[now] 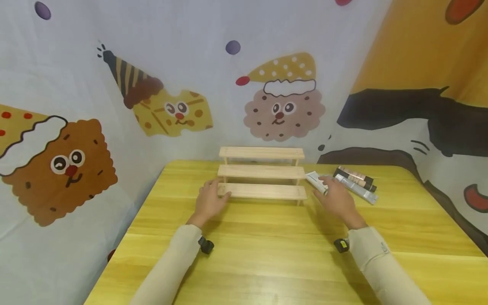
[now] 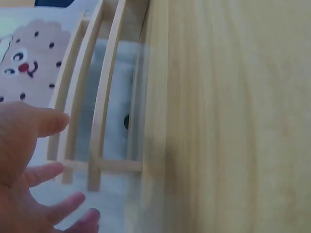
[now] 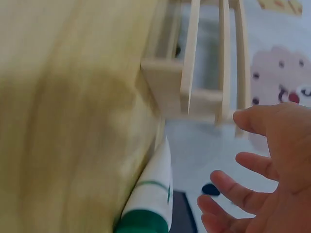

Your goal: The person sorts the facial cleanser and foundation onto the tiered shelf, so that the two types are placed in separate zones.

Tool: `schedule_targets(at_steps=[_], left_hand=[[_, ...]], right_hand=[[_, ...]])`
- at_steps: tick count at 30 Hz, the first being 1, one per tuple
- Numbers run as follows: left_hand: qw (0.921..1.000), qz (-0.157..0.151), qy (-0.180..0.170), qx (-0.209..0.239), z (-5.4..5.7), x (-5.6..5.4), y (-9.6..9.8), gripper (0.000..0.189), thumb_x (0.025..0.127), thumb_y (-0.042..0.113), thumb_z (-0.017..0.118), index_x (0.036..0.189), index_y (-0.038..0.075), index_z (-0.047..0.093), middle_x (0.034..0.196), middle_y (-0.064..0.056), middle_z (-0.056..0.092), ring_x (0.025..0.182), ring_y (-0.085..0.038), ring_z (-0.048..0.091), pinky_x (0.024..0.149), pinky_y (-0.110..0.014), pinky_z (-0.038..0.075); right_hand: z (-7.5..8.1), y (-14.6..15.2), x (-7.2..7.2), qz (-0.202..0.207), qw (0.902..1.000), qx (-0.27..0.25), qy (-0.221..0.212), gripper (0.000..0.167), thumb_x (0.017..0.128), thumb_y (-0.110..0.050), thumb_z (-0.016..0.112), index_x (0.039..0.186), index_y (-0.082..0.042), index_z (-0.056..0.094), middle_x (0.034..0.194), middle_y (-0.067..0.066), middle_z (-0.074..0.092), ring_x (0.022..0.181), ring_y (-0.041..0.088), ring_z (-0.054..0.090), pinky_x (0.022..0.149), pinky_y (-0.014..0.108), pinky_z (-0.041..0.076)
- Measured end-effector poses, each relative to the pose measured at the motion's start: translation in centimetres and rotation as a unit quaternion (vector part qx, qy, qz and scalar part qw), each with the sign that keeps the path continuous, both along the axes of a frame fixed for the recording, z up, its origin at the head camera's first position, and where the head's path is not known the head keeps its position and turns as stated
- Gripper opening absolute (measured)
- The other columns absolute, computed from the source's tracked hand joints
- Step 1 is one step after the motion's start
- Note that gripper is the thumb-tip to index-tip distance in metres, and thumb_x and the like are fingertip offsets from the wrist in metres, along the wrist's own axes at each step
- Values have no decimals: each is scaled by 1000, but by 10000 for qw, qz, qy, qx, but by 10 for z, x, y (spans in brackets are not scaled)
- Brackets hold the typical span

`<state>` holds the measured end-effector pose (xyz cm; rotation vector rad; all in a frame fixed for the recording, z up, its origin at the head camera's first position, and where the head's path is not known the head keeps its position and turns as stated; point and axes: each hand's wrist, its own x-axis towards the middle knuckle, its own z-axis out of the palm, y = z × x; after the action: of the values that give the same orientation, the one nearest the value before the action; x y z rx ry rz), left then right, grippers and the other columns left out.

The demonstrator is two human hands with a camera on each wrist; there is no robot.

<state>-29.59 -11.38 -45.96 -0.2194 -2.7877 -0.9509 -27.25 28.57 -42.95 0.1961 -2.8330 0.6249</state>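
Observation:
A light wooden rack with three stepped tiers (image 1: 262, 171) stands at the back of the table. By its left end is my left hand (image 1: 209, 198), fingers loosely spread; in the left wrist view the thumb (image 2: 51, 121) overlaps the tiers' ends. To the right of the rack, my right hand (image 1: 337, 200) hangs over a white tube (image 1: 314, 179), partly hiding it. The right wrist view shows that tube's green cap (image 3: 143, 222) and, off to its side, the right fingers apart with nothing between them.
Right beside the right hand lie a silver-grey tube (image 1: 355, 188) and tubes with black caps (image 1: 356, 177). The yellow wood-grain table (image 1: 259, 254) reaches back to a printed cloth (image 1: 228, 127) behind the rack. Each wrist wears a small black camera.

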Motion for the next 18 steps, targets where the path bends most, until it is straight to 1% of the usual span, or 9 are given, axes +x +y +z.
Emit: schedule_targets(at_steps=[2,6,8,10,14,16,18], left_hand=[[9997,-18,-186,143,-1,-4,-5,59,94,40,68,145,16,50,143,-21,47,126,-45,46,92,-62,46],[9965,-269,-532,581,-7,-6,-12,57,95,39,68,143,13,52,143,-17,51,130,-40,47,101,-58,43],[9939,-376,-674,785,-10,-7,-14,56,95,38,68,142,12,54,144,-14,52,131,-37,48,104,-56,41],[9919,-427,-772,915,-12,-7,-15,55,94,37,69,142,15,54,145,-13,51,131,-37,48,104,-57,41],[9899,-492,-745,1098,-13,-9,-15,55,94,38,70,141,14,56,145,-15,50,131,-37,48,104,-56,41],[9886,-505,-725,1218,-13,-10,-15,53,94,37,69,140,13,57,147,-16,47,131,-38,48,105,-56,41],[9877,-481,-707,1311,-12,-11,-15,51,95,36,69,139,12,59,149,-17,45,131,-40,48,104,-55,42]], right_hand=[[2,8,-9,-52,9996,-184,-196,55,98,-33,61,139,2,50,128,30,57,111,47,57,85,61,49],[5,19,-22,-89,9975,-482,-505,54,99,-34,60,138,3,52,129,29,58,110,47,59,87,60,49],[4,24,-28,-122,9967,-494,-630,52,99,-33,60,137,2,53,129,29,59,109,47,60,87,60,49],[2,28,-33,-141,9957,-473,-789,53,99,-32,60,137,3,52,130,30,57,110,48,58,88,61,48],[-1,34,-38,-163,9933,-371,-1087,54,99,-31,59,138,5,51,132,33,55,114,50,55,91,62,46],[-2,36,-39,-158,9927,-305,-1153,54,99,-30,59,138,7,51,131,33,55,114,50,56,91,62,46],[-3,36,-41,-166,9931,-252,-1130,53,97,-28,61,136,8,52,129,34,57,112,50,57,91,61,46]])
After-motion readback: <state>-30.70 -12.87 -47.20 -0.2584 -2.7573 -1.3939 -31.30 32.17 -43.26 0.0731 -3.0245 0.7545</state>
